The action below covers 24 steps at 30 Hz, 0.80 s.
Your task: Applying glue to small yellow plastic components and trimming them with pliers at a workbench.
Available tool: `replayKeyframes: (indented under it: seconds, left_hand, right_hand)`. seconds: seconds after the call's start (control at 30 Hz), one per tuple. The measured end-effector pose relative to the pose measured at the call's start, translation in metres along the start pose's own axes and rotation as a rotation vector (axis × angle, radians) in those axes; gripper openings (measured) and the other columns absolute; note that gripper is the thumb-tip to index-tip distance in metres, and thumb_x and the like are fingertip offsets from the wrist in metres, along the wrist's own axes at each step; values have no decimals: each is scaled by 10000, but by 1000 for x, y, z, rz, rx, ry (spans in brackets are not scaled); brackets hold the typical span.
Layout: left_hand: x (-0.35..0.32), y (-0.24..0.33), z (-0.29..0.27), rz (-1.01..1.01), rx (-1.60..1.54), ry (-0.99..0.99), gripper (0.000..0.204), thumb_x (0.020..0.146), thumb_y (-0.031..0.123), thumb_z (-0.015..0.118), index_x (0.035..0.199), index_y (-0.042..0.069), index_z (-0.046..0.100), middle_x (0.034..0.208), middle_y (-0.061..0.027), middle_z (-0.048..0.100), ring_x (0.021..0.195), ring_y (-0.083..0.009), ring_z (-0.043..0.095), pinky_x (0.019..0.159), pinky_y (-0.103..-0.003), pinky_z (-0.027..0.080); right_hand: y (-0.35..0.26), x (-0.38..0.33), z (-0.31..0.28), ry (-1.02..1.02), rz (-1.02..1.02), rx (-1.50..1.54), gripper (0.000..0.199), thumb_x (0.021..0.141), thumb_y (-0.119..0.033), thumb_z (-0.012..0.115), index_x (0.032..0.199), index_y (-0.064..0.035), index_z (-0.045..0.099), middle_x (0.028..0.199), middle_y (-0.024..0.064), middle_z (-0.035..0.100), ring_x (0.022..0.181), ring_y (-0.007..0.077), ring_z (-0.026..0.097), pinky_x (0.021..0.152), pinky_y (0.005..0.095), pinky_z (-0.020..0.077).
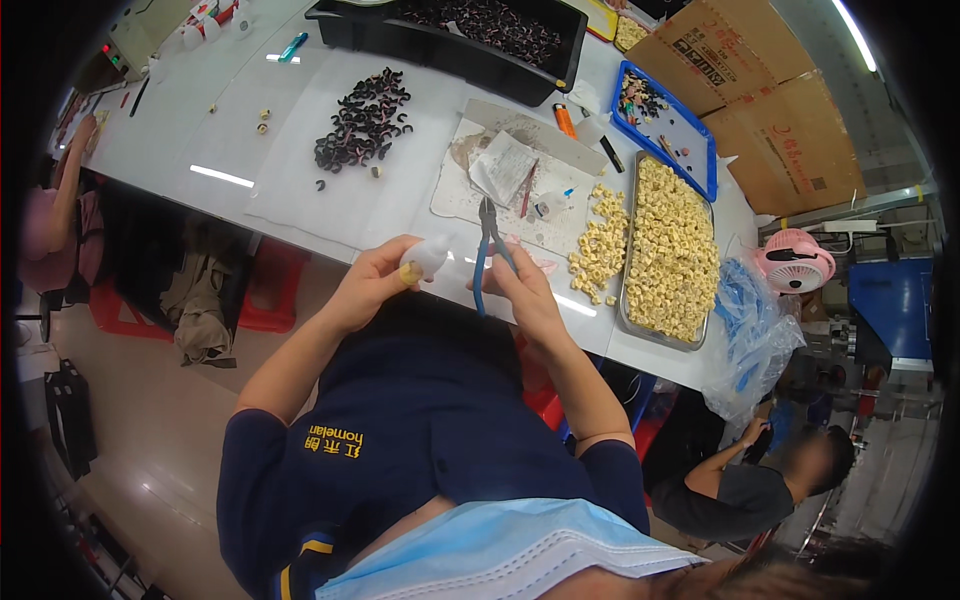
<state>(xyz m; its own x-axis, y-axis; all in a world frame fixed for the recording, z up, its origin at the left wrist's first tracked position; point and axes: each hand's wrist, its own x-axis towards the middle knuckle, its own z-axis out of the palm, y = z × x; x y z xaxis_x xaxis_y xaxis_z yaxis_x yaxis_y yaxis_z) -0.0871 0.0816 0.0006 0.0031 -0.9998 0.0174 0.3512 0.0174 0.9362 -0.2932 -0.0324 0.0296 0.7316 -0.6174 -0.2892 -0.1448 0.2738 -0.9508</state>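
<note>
In my left hand [372, 284], closed over the table's near edge, is a smooth white rounded piece [428, 256]. A small yellowish piece [410, 272] shows at the fingertips of the same hand; whether it is attached to the white piece I cannot tell. My right hand [526, 298] is wrapped round the blue handles of a pair of pliers [486, 236], whose dark jaws point away from me. Beyond the pliers lies a shallow white cardboard tray [450, 190] with crumpled paper [503, 168] and a small clear bottle [549, 205] in it.
Small cream-coloured parts fill a metal tray [628, 318] at right, with more loose beside it. Dark curved pieces [362, 125] lie heaped at left, below a black bin [440, 67]. Farther right are a blue tray [712, 165], cardboard [785, 140], a pink fan [795, 262] and a seated person [745, 490].
</note>
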Motion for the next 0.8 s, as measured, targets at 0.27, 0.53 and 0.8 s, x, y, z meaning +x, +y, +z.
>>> replayKeyframes:
  seconds: [0.27,0.53,0.8]
  left_hand:
    - [18,-10,15,-58,-127,80,346,914,175,532,1227,62,437,1072,-59,537,801,-119,561,681,-228,458]
    - [24,-31,21,-142,-312,-22,324,947,216,465,1239,126,360,1040,-28,486,848,-109,503,691,-227,428]
    - [27,-35,23,-46,-260,-73,546,836,398,631,1211,87,386,971,-24,509,872,-91,488,726,-226,421]
  right_hand:
    - [-26,-3,1,158,-50,115,207,925,-234,528,1011,-50,565,543,-32,468,349,20,332,349,162,241]
    - [-29,2,9,4,46,62,235,934,-259,501,909,-47,600,487,-12,469,345,20,312,355,165,231]
    - [-27,6,14,53,-37,-322,313,933,-324,499,816,-48,588,496,-28,459,406,22,355,390,181,256]
